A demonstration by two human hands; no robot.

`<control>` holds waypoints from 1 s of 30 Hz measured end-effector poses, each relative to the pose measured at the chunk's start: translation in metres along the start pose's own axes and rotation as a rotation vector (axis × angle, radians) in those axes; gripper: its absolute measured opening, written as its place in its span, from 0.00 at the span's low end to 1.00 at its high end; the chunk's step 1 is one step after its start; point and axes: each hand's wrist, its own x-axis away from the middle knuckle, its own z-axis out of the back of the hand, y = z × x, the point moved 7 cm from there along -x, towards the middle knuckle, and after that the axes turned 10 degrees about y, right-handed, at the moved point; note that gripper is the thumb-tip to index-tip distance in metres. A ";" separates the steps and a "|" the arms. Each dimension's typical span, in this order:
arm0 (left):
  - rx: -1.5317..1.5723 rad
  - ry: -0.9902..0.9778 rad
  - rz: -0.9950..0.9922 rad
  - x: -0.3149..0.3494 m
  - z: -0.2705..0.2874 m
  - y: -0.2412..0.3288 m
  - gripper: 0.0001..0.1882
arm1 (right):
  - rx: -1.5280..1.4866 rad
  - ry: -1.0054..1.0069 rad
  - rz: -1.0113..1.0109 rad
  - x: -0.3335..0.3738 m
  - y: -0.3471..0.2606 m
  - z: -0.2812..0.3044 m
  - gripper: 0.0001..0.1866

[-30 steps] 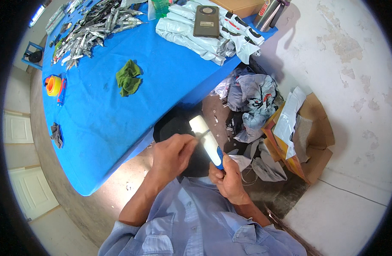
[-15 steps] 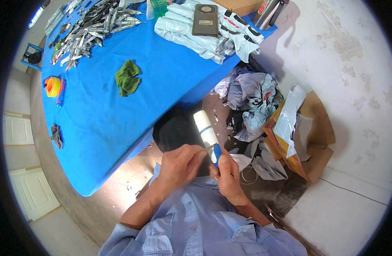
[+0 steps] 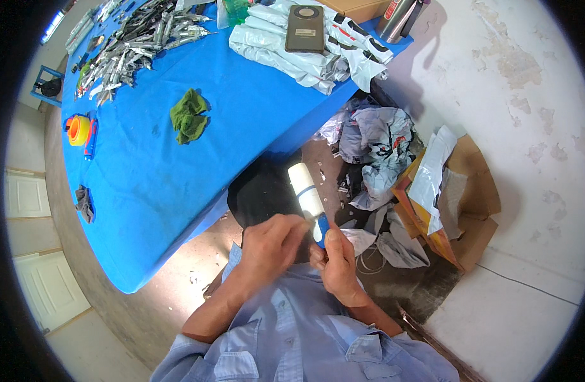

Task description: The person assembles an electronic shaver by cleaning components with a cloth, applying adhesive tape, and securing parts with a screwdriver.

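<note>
My right hand [image 3: 339, 262] is closed around the blue end of a white cylinder-shaped thing with a dark band [image 3: 306, 190]. Its blue-and-white lower part shows above my thumb, and the white end points up and away toward the table; its exact kind I cannot make out. Close beside it on the left, my left hand [image 3: 271, 247] has its fingers pinched together, slightly blurred, with the fingertips at the blue-and-white part. Whatever the pinch holds is too small or hidden to name.
The blue-covered table [image 3: 158, 184] bears a green cloth [image 3: 190, 116], yellow tape [image 3: 79, 130], a grey rag [image 3: 84, 204], a heap of silvery pen-like pieces [image 3: 133, 57] and a phone-like device [image 3: 305, 29] on white plastic bags [image 3: 267, 54]. An open cardboard box [image 3: 477, 184] stands right, beside crumpled bags [image 3: 378, 143].
My left fingertips have shifted slightly at the blue-and-white part. The white cylinder and my right hand have hardly moved.
</note>
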 end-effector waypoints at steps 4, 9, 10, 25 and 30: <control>-0.010 0.064 -0.026 -0.012 0.005 -0.006 0.05 | -0.049 -0.015 -0.051 0.001 0.009 0.000 0.30; -0.010 -0.058 0.016 0.001 -0.002 -0.006 0.08 | -0.026 0.058 -0.040 -0.004 0.009 0.007 0.28; -0.007 -0.041 0.026 -0.003 -0.001 -0.007 0.08 | 0.043 0.059 -0.008 -0.003 0.005 0.009 0.27; -0.304 0.290 -0.086 -0.137 0.044 -0.085 0.09 | 0.008 0.444 0.160 -0.023 0.000 0.110 0.19; -0.362 0.256 -0.069 -0.172 0.018 -0.111 0.17 | -0.245 0.499 0.005 -0.031 0.031 0.112 0.12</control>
